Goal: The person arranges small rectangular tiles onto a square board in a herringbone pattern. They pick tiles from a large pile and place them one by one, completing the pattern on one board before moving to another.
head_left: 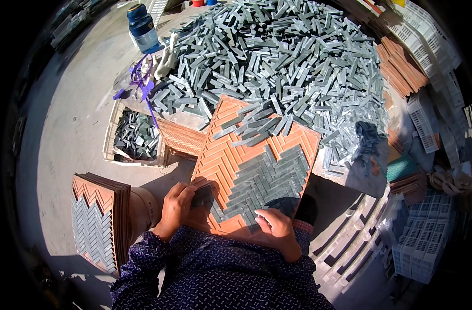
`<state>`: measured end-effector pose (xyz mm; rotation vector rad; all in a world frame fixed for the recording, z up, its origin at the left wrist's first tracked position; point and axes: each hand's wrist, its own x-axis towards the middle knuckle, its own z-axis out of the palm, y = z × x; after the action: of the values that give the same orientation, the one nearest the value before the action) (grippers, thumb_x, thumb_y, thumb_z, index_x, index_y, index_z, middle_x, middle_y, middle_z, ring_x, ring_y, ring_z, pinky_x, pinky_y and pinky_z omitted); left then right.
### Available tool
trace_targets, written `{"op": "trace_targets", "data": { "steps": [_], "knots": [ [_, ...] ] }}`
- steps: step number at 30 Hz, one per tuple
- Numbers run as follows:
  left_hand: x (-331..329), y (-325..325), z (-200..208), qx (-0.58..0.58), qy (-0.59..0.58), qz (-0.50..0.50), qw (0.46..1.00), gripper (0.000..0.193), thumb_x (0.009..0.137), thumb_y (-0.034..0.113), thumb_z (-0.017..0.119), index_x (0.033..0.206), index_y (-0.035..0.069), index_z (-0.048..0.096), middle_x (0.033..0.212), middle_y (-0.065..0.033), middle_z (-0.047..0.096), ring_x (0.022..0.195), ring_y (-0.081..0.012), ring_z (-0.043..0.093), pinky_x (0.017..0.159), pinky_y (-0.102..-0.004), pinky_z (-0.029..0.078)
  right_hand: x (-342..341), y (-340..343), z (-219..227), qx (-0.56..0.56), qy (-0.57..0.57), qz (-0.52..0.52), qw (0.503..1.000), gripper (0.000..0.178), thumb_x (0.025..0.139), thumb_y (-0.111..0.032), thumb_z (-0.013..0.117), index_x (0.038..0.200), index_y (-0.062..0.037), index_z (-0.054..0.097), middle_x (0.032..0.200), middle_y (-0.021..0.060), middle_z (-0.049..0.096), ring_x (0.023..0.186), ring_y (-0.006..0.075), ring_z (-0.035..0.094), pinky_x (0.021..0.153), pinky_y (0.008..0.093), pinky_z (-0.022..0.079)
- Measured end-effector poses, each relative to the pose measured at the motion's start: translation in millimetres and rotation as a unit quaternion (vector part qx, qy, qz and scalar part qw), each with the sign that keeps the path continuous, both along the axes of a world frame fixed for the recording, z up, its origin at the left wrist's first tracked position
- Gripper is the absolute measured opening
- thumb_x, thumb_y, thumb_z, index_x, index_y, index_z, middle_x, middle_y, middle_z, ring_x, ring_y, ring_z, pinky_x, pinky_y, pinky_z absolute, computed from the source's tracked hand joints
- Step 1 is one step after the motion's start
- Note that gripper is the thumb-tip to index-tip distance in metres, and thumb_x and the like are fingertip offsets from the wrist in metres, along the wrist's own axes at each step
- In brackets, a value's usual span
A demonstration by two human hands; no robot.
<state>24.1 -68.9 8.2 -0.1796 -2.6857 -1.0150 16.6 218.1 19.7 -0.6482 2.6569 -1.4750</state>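
An orange herringbone mould tray (225, 111) rests tilted across my lap, its grooves partly filled with dark grey-green stone strips (269, 178). Loose strips (254, 124) lie heaped on its far end. My left hand (177, 207) is closed at the tray's left edge, beside a dark shaded patch; what its fingers hold is hard to make out. Over the lower right of the laid strips is my right hand (278, 228), its fingers curled and thumb near the index finger. Anything pinched there is hidden.
A big pile of stone strips (277, 57) covers the table ahead. At left stand a crate of dark offcuts (111, 147), a blue bottle (142, 28) and stacked trays (94, 227). On the right are white plastic crates (424, 237) and more orange trays (401, 64).
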Motion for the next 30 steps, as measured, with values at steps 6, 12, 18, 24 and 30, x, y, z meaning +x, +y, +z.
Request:
{"op": "trace_targets", "data": {
  "steps": [6, 12, 18, 24, 30],
  "knots": [
    [-3, 15, -2, -0.017, -0.001, 0.048, 0.999, 0.015, 0.077, -0.002, 0.061, 0.091, 0.003, 0.061, 0.086, -0.0123, 0.059, 0.077, -0.0334, 0.059, 0.066, -0.0389, 0.049, 1, -2, 1, 0.01, 0.001, 0.002, 1.0, 0.023, 0.075, -0.001, 0.067, 0.098, -0.0026, 0.063, 0.083, 0.0148, 0.063, 0.073, 0.0313, 0.063, 0.064, 0.0359, 0.052],
    [-4, 22, 5, -0.024, 0.014, 0.058, 0.998, 0.02, 0.072, 0.001, 0.067, 0.091, 0.002, 0.06, 0.085, -0.0121, 0.059, 0.079, -0.033, 0.057, 0.069, -0.0386, 0.048, 0, 0, 0, 0.004, 0.004, -0.002, 1.0, 0.021, 0.076, -0.001, 0.067, 0.096, -0.0018, 0.064, 0.083, 0.0146, 0.064, 0.072, 0.0288, 0.064, 0.063, 0.0338, 0.052],
    [-3, 22, 1, -0.04, 0.004, 0.07, 0.997, 0.023, 0.071, 0.003, 0.068, 0.093, 0.004, 0.061, 0.09, -0.0109, 0.058, 0.083, -0.0318, 0.055, 0.072, -0.0382, 0.047, 1, -7, 5, 0.011, -0.002, 0.017, 1.0, 0.02, 0.077, -0.002, 0.067, 0.096, -0.0013, 0.064, 0.084, 0.015, 0.064, 0.072, 0.0284, 0.065, 0.062, 0.0332, 0.052],
    [20, 7, 0, -0.065, -0.023, 0.071, 0.995, 0.057, 0.08, 0.018, 0.065, 0.129, 0.001, 0.042, 0.132, -0.0219, 0.041, 0.122, -0.0399, 0.04, 0.101, -0.0458, 0.034, 3, -7, 8, 0.01, -0.019, 0.015, 1.0, 0.021, 0.078, -0.003, 0.066, 0.099, -0.002, 0.063, 0.084, 0.0154, 0.063, 0.075, 0.0316, 0.063, 0.065, 0.0363, 0.051],
    [48, 29, -19, -0.172, -0.17, 0.035, 0.97, 0.096, 0.079, 0.056, 0.055, 0.143, -0.006, 0.018, 0.149, -0.0259, 0.018, 0.139, -0.0387, 0.016, 0.111, -0.0527, 0.013, 2, -14, 9, 0.022, -0.022, 0.031, 0.999, 0.02, 0.078, -0.003, 0.065, 0.098, -0.0017, 0.063, 0.084, 0.0161, 0.063, 0.075, 0.0333, 0.062, 0.066, 0.0373, 0.051]
  ]
}}
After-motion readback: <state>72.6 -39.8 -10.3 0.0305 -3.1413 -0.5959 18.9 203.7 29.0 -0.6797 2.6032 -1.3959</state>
